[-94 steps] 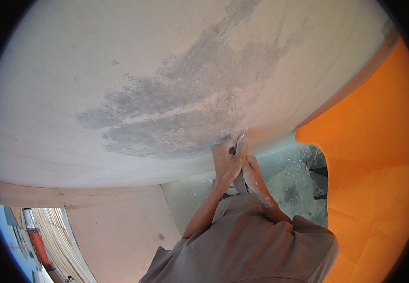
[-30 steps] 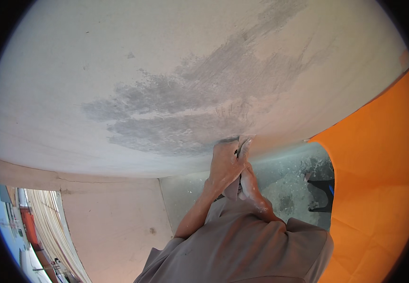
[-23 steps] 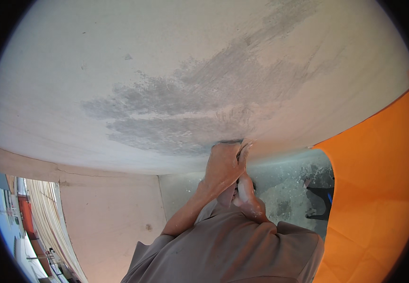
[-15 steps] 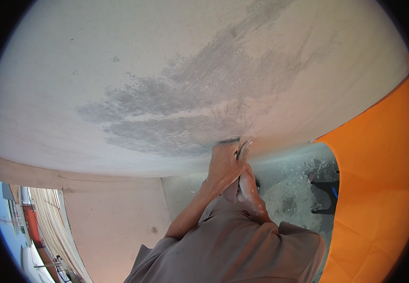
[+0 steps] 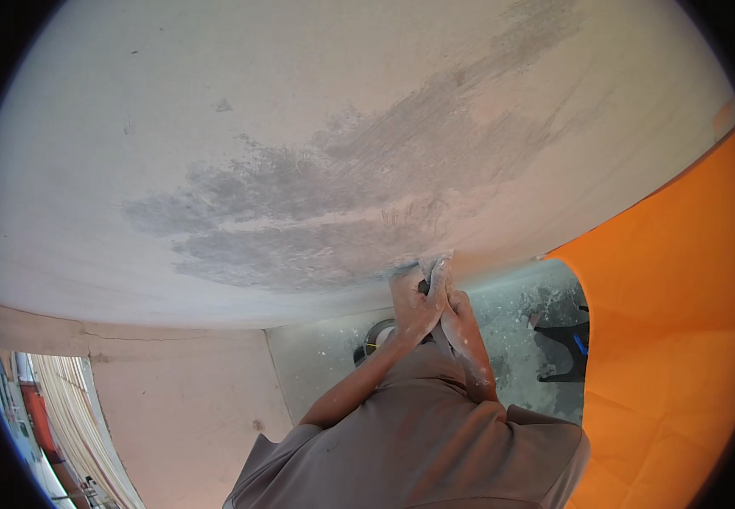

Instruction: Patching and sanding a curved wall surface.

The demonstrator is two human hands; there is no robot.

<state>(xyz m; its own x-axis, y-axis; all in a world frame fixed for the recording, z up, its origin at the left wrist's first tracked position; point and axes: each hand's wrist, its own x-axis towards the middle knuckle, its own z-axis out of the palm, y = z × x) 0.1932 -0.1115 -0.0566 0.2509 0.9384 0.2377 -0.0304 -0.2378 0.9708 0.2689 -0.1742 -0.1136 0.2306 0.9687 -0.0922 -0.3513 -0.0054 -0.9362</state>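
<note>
My left hand [image 5: 416,310] and my right hand [image 5: 459,316] are pressed together low on a pale wall [image 5: 215,68]. Whitish dust coats the fingers of both. A flat, dusty grey edge [image 5: 434,260] shows at the fingertips against the wall, and a small dark part sits between the hands. My fingers are closed around this item, but they hide most of it, so its kind cannot be told. Above and to the left of the hands spreads a rough, scuffed dark grey patch [image 5: 299,182] on the wall.
An orange sheet [image 5: 673,339] hangs along the right side. Beside it on the speckled floor [image 5: 520,339] is a black-legged object [image 5: 564,352] with a blue piece. A round dark-rimmed thing [image 5: 371,339] is partly hidden by my left forearm. Cream striped material [image 5: 79,407] fills an opening at far left.
The hands have moved slightly right and down along the wall, and my right forearm stands farther from the left. The view has shifted, and the round dark-rimmed thing has come into sight.
</note>
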